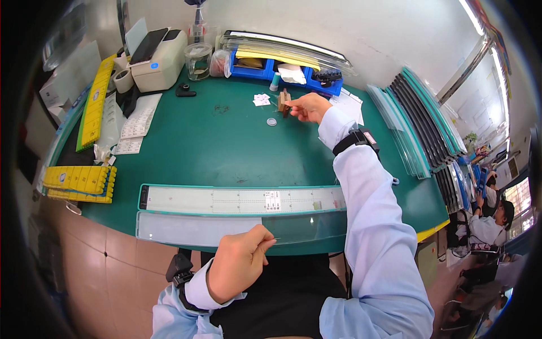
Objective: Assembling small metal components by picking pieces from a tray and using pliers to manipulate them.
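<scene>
My right hand (307, 107) reaches to the far side of the green table, its fingertips pinched at the edge of a small brown wooden block (282, 100). A round pale disc (271, 121) and small white paper pieces (261, 100) lie beside it. Near the front edge, my left hand (240, 261) is closed in a pinch; a thin sliver shows at its fingertips, too small to name. Beyond that hand lies a long, shallow teal-rimmed case (237, 200) with a white printed liner. Its clear lid (186, 226) is folded toward me, partly under my left hand.
Blue bins (248, 69), a glass jar (198, 62) and a white label printer (158, 62) stand along the back. Yellow holders (79, 179) and printed label sheets (138, 121) lie at left. Long cases (420, 118) are stacked at right. People sit beyond, far right.
</scene>
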A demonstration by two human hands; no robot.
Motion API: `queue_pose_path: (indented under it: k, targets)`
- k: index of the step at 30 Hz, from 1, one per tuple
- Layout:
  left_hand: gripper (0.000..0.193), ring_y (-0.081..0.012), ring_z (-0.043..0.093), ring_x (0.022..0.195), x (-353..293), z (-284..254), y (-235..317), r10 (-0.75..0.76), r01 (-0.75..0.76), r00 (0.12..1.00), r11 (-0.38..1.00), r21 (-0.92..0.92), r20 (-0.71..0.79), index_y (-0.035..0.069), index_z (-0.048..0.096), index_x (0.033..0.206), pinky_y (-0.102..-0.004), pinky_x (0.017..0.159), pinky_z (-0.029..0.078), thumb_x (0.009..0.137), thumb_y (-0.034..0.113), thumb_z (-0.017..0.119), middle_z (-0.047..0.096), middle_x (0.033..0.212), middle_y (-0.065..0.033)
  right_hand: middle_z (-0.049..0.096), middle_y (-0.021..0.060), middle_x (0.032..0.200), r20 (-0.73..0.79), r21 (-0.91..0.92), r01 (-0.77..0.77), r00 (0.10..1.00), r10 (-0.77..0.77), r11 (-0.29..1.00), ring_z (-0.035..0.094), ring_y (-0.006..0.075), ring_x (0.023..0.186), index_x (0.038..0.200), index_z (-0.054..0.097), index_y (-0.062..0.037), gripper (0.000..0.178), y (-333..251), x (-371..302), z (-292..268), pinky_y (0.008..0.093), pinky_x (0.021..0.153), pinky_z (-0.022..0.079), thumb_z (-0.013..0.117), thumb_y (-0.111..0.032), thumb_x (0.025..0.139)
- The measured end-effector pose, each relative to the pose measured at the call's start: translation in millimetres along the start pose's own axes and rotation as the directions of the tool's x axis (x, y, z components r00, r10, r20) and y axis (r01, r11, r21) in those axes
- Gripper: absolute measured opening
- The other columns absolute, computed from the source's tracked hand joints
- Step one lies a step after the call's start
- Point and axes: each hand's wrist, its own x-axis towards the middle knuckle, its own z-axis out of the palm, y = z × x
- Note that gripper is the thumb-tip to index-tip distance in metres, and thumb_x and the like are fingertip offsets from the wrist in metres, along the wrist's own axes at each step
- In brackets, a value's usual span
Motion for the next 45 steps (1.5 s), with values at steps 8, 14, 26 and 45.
queue_pose_path:
  k: [8,14,26,45]
  targets:
    - [0.011,-0.0191,0.064,0.054,-3.3,-2.8,1.2,-0.149,0.109,0.989,0.786,-0.608,-0.015,-0.002,0.052,0.091,-0.024,0.045,0.046,0.094,0.007,0.056,0.068,0.083,-0.0186,0.064,0.005,0.071,0.385,-0.037,0.633,0.723,-0.574,0.773,0.062,0.0105,0.067,0.091,0.054,-0.0027,0.015,4.9,-146.5,48.3,0.0247,0.062,0.046,0.057,-0.017,0.095]
    - [0.013,-0.0199,0.065,0.055,-3.3,-5.2,-1.9,-0.136,0.087,0.991,0.543,-0.835,0.015,-0.002,0.05,0.097,-0.0232,0.044,0.046,0.096,0.01,0.054,0.067,0.092,-0.0199,0.06,0.0072,0.078,0.576,-0.163,0.764,0.587,-0.569,0.624,0.06,0.0175,0.072,0.09,0.055,-0.0014,0.012,29.3,-258.3,85.5,0.0289,0.065,0.045,0.063,-0.01,0.089]
    - [0.005,-0.022,0.07,0.074,-6.7,-11.3,2.8,-0.006,-0.041,0.99,0.944,-0.327,-0.14,-0.003,0.058,0.088,-0.0262,0.07,0.052,0.089,0.001,0.061,0.07,0.083,-0.0169,0.059,0.0038,0.072,-0.075,-0.415,0.69,0.624,-0.778,0.593,0.057,0.0123,0.064,0.089,0.047,-0.0066,0.016,-13.3,-25.5,-2.4,0.0262,0.058,0.042,0.044,-0.018,0.1]
    - [0.006,-0.035,0.061,0.06,-16.8,-19.6,2.4,0.11,-0.107,0.994,0.899,0.425,0.018,0.001,0.058,0.082,-0.0383,0.052,0.046,0.081,0.003,0.064,0.06,0.064,-0.0162,0.049,0.0024,0.055,-0.235,-0.138,0.054,0.968,-0.085,0.989,0.04,0.0121,0.044,0.067,0.059,-0.0048,0.029,-14.8,40.1,-7.1,0.0268,0.039,0.03,0.081,-0.021,0.076]
